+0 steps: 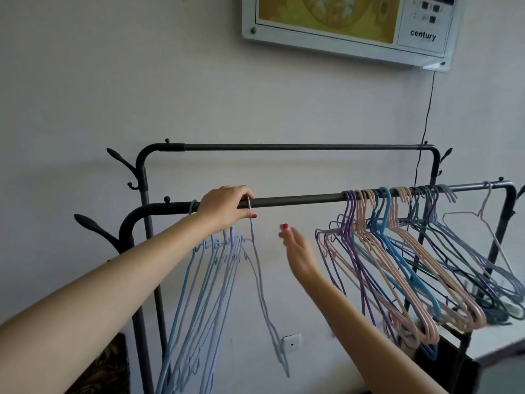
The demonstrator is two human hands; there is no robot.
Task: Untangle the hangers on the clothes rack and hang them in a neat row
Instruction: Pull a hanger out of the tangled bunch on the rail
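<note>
Head view: black rack against white wall.

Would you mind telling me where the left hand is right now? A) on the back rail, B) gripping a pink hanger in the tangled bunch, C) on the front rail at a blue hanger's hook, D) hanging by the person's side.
C: the left hand rests on the front rail, fingers at the blue hanger's hook.

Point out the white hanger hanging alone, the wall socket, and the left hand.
white hanger (pixel 489 223): head view, on its sloping right arm below the hook.
wall socket (pixel 291 343): head view, on the middle of its white plate.
left hand (pixel 224 207): head view, on the back of the hand at the rail.
</note>
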